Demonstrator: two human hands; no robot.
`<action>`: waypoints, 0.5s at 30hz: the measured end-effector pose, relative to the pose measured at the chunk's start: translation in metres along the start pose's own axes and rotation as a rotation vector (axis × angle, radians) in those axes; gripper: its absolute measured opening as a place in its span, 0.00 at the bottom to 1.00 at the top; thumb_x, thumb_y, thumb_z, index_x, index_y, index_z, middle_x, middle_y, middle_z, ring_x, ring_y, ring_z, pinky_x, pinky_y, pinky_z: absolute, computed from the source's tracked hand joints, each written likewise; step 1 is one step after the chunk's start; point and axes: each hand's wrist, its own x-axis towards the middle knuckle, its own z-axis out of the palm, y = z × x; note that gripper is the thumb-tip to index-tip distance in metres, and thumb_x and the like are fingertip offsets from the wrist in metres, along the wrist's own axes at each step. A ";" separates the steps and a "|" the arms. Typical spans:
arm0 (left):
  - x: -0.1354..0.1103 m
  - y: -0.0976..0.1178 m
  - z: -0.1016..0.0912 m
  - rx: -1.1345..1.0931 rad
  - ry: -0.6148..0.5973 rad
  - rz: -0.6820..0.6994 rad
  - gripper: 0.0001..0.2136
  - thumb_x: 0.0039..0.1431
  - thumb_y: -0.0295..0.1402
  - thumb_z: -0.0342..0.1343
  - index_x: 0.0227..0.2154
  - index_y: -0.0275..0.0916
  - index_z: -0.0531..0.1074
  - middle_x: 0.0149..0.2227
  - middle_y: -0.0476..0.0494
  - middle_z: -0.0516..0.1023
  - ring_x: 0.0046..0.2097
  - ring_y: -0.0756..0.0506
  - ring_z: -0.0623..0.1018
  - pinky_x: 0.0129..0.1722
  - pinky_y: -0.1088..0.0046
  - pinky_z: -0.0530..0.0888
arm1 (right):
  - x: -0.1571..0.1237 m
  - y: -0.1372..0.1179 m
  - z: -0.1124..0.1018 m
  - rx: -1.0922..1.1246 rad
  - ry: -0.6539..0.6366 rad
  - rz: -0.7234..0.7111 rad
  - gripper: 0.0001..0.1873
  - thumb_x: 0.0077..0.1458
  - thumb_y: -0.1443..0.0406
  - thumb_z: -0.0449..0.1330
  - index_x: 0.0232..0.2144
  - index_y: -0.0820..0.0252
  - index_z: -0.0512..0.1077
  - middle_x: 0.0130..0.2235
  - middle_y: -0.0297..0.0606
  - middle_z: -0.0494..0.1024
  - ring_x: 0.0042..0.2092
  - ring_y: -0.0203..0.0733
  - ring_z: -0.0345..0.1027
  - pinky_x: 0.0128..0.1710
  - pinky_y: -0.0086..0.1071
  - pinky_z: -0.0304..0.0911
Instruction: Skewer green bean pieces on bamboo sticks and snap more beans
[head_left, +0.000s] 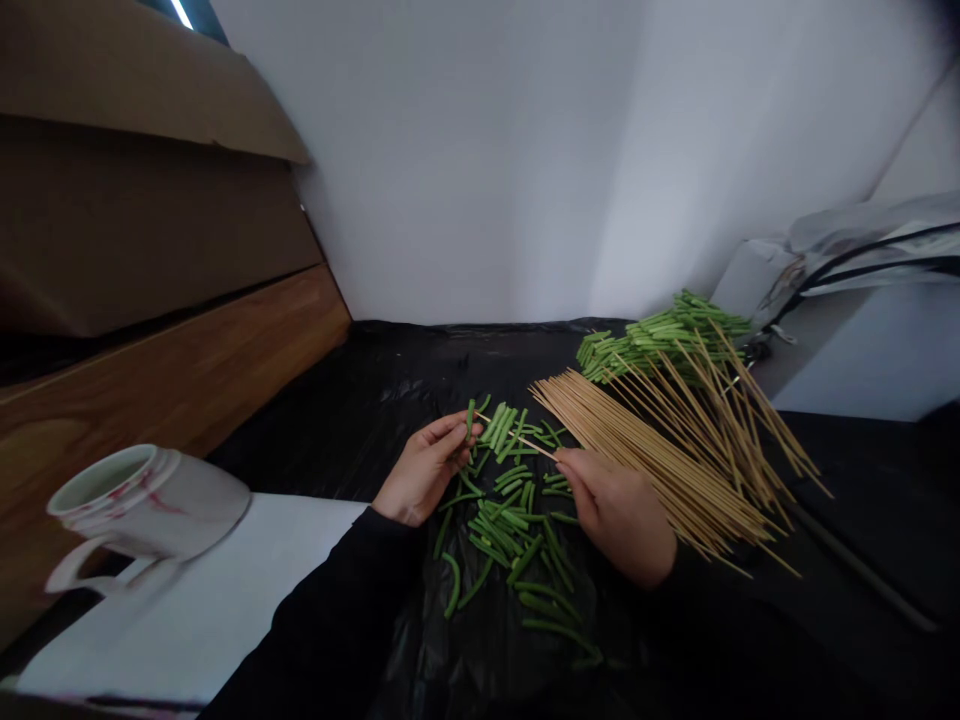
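Observation:
My right hand (619, 508) pinches one end of a thin wooden skewer (538, 447), which slants up to the left. Several short green bean pieces (496, 427) sit side by side across the skewer near its far end. At that end my left hand (431, 462) pinches a single green bean piece (470, 418) between thumb and fingers. Below both hands, loose cut green beans (506, 530) are scattered on black plastic sheeting (397, 370). Just right of my right hand lies a thick bundle of bare skewers (660, 455).
Skewers loaded with green beans (675, 335) are piled at the back right, beside a white box (847, 350) with black cables. On the left a white mug (180, 505) stands on white paper (270, 560). A cardboard box (150, 220) rests behind it, and a white wall (480, 160) closes the back.

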 end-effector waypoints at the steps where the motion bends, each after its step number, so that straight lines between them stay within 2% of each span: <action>1: 0.000 0.000 0.000 -0.003 0.000 0.000 0.13 0.48 0.28 0.67 0.39 0.34 0.78 0.36 0.44 0.79 0.33 0.54 0.75 0.33 0.81 0.70 | 0.000 0.000 0.000 -0.005 -0.006 -0.002 0.15 0.65 0.66 0.47 0.40 0.59 0.73 0.37 0.41 0.79 0.38 0.40 0.72 0.38 0.30 0.61; 15: -0.001 0.000 0.001 0.015 0.021 0.018 0.13 0.48 0.29 0.67 0.39 0.36 0.79 0.36 0.44 0.80 0.34 0.54 0.74 0.34 0.80 0.69 | -0.001 0.001 0.001 -0.029 -0.020 -0.030 0.17 0.65 0.66 0.45 0.41 0.58 0.74 0.32 0.40 0.77 0.34 0.39 0.71 0.34 0.29 0.61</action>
